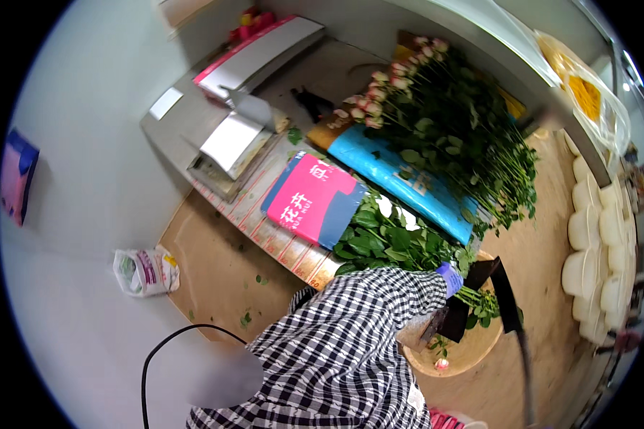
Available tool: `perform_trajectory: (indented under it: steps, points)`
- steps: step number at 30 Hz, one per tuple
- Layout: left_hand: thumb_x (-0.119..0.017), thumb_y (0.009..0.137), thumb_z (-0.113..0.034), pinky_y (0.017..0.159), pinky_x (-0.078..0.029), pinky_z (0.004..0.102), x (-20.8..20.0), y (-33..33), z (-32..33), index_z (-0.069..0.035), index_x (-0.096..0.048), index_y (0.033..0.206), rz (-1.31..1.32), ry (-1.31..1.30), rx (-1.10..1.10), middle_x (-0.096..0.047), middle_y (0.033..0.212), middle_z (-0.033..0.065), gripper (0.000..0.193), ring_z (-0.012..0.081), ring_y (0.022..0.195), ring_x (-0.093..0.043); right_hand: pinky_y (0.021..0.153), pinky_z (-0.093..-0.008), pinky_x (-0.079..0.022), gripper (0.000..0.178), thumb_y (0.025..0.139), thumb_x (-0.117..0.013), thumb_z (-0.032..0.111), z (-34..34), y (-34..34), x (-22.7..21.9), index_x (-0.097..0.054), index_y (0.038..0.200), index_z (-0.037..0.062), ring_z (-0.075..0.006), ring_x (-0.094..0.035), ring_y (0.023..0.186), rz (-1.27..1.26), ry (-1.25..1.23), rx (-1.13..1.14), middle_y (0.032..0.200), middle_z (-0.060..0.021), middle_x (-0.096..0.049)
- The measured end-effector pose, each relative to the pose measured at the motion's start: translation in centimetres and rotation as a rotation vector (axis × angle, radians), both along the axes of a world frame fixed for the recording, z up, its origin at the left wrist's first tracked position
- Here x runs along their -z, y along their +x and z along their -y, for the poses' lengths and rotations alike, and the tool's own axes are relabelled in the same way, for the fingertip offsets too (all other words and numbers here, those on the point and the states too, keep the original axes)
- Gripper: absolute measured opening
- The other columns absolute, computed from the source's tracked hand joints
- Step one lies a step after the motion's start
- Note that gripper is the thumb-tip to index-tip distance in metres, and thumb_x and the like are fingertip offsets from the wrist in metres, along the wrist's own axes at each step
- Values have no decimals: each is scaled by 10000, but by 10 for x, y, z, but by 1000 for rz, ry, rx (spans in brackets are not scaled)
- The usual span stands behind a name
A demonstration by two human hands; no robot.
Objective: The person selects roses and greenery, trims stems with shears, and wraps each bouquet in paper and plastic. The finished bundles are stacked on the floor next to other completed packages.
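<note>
A checked black-and-white sleeve (350, 343) is filling the lower centre of the view and hiding most of the arm beneath it. One gloved hand (450, 277), in a blue-purple glove, is showing at the sleeve's end; which hand it is cannot be told. It is closing around the green stems of a wrapped flower bunch (390, 239), at the stem ends just above a round wooden block (472, 350). The other hand is lying out of sight under the sleeve, so its grip cannot be told. A dark bladed cutter (479, 300) is standing on the block, touching the stem ends. The bunch's pink and blue paper sleeve (313, 199) is lying across a ruled measuring board (265, 222). Beyond it, a second bunch of pink roses (408, 79) in a blue wrapper (401, 179) is resting against the wall edge. Metal trays (229, 143) are sitting at the far left of the brown surface (215, 264), which is carrying scattered leaf scraps. A small printed bag (147, 270) is lying on the grey floor (86, 179). White foam shells (597, 243) are stacking along the right side.
</note>
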State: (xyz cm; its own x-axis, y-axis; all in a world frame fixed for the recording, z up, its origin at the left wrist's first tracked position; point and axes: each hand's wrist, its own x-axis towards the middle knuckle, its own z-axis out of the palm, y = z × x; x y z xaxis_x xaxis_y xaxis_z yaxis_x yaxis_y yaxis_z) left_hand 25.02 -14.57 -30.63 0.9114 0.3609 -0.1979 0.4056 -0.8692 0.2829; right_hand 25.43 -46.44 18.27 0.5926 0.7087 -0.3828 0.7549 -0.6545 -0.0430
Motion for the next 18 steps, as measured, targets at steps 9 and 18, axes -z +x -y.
perform_trajectory:
  steps: [9, 18]
  points:
    - [-621, 767, -166, 504, -487, 346, -13, -4, -4, -85, -615, 857, -10, 172, 49, -648, 675, 58, 121, 195, 617, -652, 685, -471, -510, 273, 799, -657, 312, 125, -128, 533, -614, 981, 113, -378, -649, 762, -48, 378, 919, 811, -166, -666]
    - [-627, 793, -432, 708, -509, 423, -155, -1, 6, -70, -533, 1043, -35, 91, 98, -675, 896, 119, 450, 275, 847, -667, 769, -326, -530, 565, 817, -718, 375, 156, 46, 508, -560, 1208, -2, -200, -663, 856, -581, 488, 562, 959, -137, -680]
